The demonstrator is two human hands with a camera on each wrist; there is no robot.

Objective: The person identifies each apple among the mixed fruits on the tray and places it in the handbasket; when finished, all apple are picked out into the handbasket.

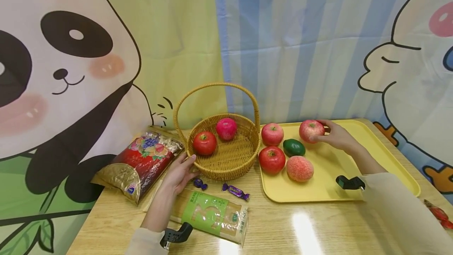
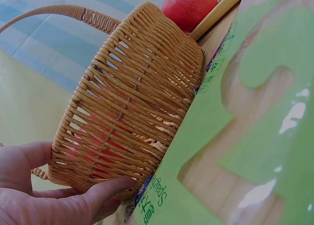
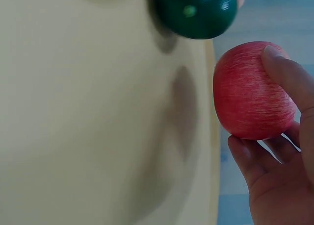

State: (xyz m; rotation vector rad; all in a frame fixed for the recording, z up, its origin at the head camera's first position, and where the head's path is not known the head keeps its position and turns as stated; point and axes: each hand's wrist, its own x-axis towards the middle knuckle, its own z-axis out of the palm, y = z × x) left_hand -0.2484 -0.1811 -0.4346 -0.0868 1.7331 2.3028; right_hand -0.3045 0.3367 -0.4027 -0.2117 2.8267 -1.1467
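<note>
A bag lies just left of the basket. My left hand holds the basket by its near left rim; if it pulls too strongly, I think the basket can tip and its red fruit and pink fruit can roll. In front of the basket lie a pack and two candies, which a sliding basket might push. Right of the basket is the tray with four fruits, the green one among them. Farther right of the basket, over the tray's far part, my right hand holds the apple between thumb and fingers. Its skin looks smooth, so a loose thumb could let it drop onto the tray. Carried too low toward the basket, it could hit the handle.
</note>
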